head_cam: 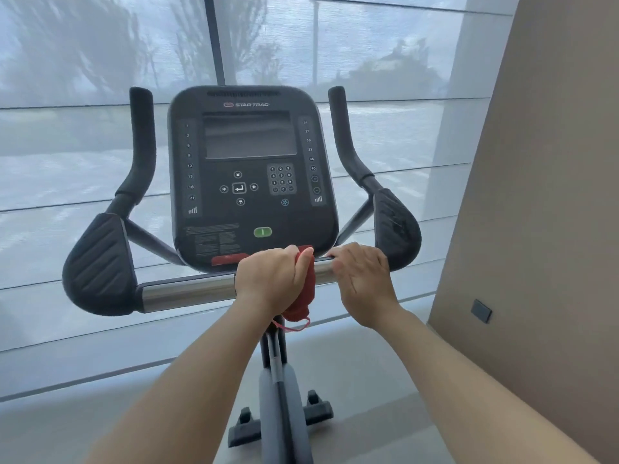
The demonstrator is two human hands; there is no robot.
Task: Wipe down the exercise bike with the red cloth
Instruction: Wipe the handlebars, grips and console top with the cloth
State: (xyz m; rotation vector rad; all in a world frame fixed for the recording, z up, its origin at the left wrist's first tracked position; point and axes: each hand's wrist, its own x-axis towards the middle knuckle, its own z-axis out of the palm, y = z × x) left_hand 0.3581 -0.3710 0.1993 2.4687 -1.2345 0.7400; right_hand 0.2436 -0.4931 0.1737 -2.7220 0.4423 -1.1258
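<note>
The exercise bike's black console faces me, with a chrome handlebar running across below it. My left hand grips the red cloth wrapped around the middle of that bar; the cloth's lower end and a red loop hang beneath my fist. Just to the right of the cloth, my right hand rests on the bar with its fingers curled over the top. Black padded elbow rests sit at the left and right ends of the bar, with upright grips above them.
A large window with a translucent blind fills the background. A beige wall stands close on the right, carrying a dark socket plate. The bike's grey post and front foot stand on the pale floor below.
</note>
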